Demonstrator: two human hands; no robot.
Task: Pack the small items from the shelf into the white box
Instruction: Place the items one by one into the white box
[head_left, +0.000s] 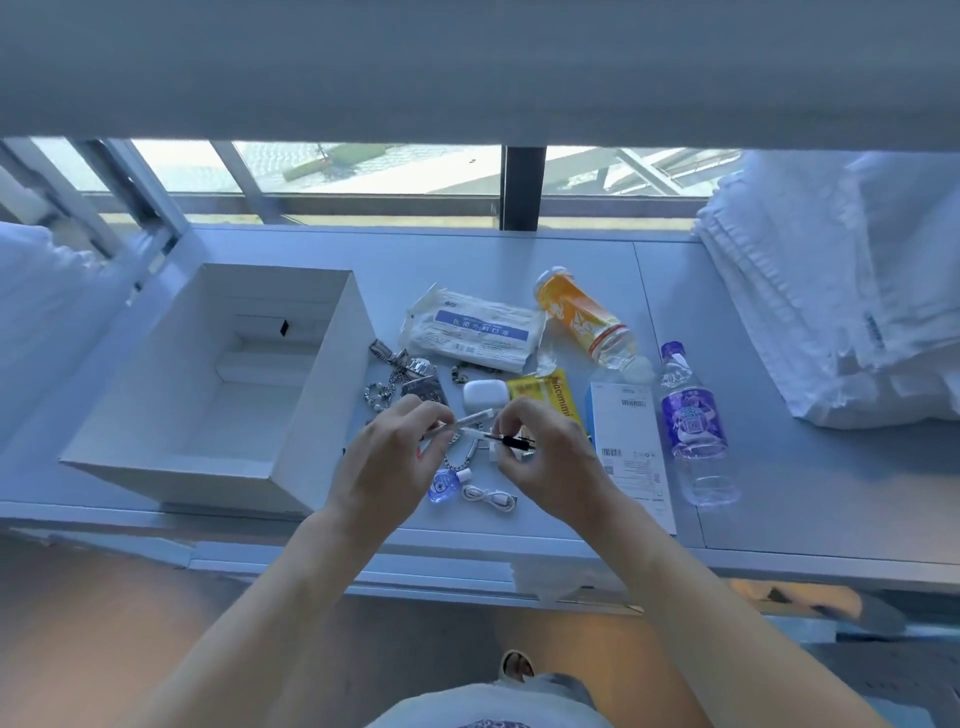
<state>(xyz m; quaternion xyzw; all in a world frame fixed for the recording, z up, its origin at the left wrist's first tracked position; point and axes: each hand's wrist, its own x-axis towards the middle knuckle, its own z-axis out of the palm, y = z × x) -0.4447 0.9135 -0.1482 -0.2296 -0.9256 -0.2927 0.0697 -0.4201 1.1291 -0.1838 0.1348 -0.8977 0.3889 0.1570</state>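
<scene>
An open white box (306, 415) stands on the left of the shelf (779, 493). Right of it lie small items: a mask packet (472, 332), a metal watch (410, 364), a white earbud case (484, 392), a yellow packet (550, 395), a chain bracelet (460, 460), a small blue bottle (447, 486) and a white cable (491, 499). My left hand (395, 457) pinches a white pen (475, 418). My right hand (545, 452) pinches a black pen (514, 442). Both hands hover over the items, just right of the box.
An orange drink bottle (587, 317) lies on its side at the back. A purple water bottle (693, 426) and a white and blue carton (628, 447) lie to the right. Folded white cloth (841, 291) fills the right end. A window runs behind the shelf.
</scene>
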